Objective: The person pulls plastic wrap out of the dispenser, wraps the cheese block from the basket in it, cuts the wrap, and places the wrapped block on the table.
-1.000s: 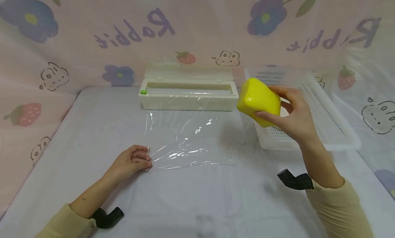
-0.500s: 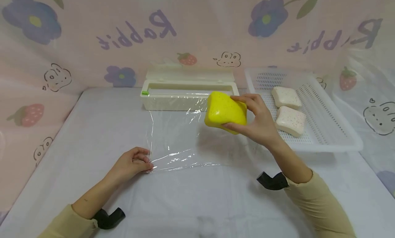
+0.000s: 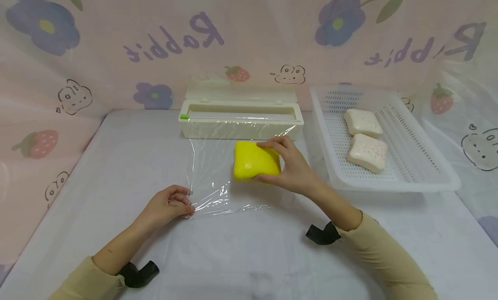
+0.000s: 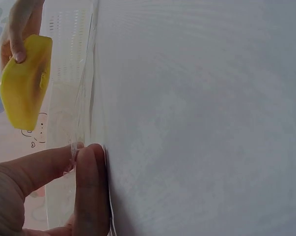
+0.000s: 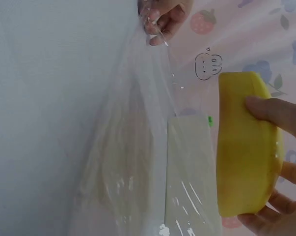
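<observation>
My left hand (image 3: 165,207) pinches the near left corner of a clear sheet of cling film (image 3: 218,192) between thumb and fingers. The sheet stretches over the table from a long off-white cling film dispenser (image 3: 241,129), whose lid stands raised. In my right hand (image 3: 292,166) is a yellow pillow-shaped block (image 3: 254,159) with small dark specks, gripped by its right end. Both wrist views show this yellow block (image 4: 27,83) held up above the film, not resting on it. In the right wrist view, the thumb and fingers hold the yellow block (image 5: 246,147) from one side.
A white perforated plastic basket (image 3: 424,179) stands on the right. Two off-white speckled blocks (image 3: 367,152) of similar shape lie in it. The dispenser has a small green tab (image 3: 184,116) at its left end. A printed curtain (image 3: 249,40) closes off the back.
My right hand has carried the yellow block left and down from over the basket to above the film, uncovering the two off-white blocks. My left hand keeps its hold on the film corner.
</observation>
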Motion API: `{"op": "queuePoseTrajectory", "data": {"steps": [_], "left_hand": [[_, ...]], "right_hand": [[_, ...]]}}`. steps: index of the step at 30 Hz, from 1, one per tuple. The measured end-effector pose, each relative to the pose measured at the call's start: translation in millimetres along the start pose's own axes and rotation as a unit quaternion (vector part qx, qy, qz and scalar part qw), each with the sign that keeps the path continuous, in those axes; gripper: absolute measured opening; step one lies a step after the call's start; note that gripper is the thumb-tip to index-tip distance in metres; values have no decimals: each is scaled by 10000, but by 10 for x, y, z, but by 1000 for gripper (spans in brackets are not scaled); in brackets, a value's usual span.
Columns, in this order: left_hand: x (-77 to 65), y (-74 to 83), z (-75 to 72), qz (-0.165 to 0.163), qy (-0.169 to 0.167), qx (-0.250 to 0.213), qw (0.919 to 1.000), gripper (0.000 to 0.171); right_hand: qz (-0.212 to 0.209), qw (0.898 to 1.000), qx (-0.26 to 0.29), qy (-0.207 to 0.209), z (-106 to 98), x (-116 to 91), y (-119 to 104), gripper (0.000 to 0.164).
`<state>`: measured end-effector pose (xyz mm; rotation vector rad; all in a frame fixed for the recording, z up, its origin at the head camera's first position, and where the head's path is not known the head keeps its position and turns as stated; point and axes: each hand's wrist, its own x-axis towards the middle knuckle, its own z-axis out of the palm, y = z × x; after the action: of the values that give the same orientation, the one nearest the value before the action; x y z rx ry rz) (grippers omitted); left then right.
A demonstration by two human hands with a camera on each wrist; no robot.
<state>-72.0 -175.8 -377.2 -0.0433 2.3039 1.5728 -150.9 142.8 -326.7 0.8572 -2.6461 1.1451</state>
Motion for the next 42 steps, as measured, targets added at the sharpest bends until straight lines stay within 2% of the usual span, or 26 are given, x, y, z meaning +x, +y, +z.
{"op": "queuePoseTrajectory", "data": {"steps": [12, 27, 42], "left_hand": [[7, 13, 5, -4, -19, 26, 10000, 55], [13, 13, -3, 55, -13, -32, 10000, 53], [20, 21, -40, -37, -91, -44, 9999, 51]], "right_hand": [[-98, 9983, 116, -557, 285, -33, 27, 68], [57, 9962, 78, -869, 378, -69, 55, 71], [318, 9905, -79, -1334, 454, -55, 136, 79]]}}
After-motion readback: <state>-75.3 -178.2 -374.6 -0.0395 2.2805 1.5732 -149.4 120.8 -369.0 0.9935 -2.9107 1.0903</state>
